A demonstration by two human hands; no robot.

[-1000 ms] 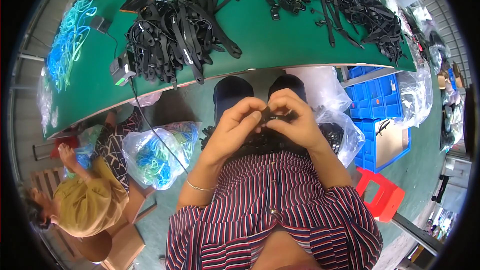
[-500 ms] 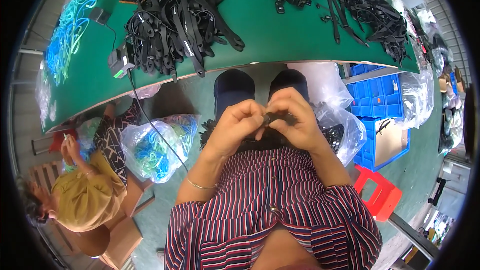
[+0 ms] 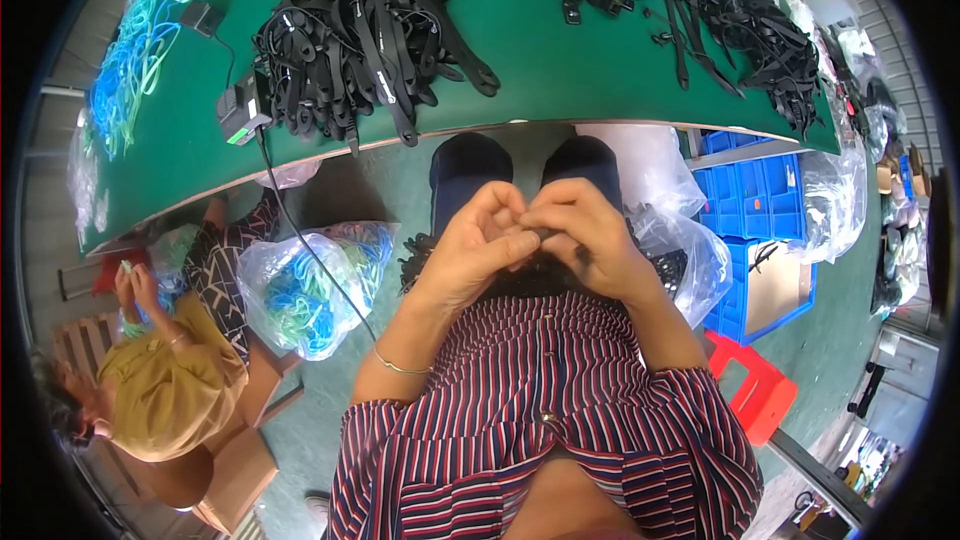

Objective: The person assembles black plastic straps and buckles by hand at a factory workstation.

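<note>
Above my lap, my left hand (image 3: 487, 240) and my right hand (image 3: 588, 238) meet with fingers curled and fingertips pinched. A small black piece (image 3: 546, 233) shows at the right fingertips; most of it is hidden, so its kind is unclear. The left thumb and index finger press together right beside it, and whatever they hold is covered. Under my hands lies a heap of black pieces (image 3: 530, 278) across my lap, spilling out at both sides.
A green table (image 3: 560, 70) ahead carries a pile of black straps (image 3: 350, 50), black buckles and straps (image 3: 690, 10), a black adapter box (image 3: 243, 112) and blue cords (image 3: 135, 70). Its cable (image 3: 310, 250) hangs near my left arm. Blue crates (image 3: 750, 195) and a red stool (image 3: 750, 390) stand right; a co-worker (image 3: 170, 380) sits left.
My fingers have closed in around the black piece, which showed more between them before. The right fingers have shifted left over it. The co-worker's hands have moved slightly.
</note>
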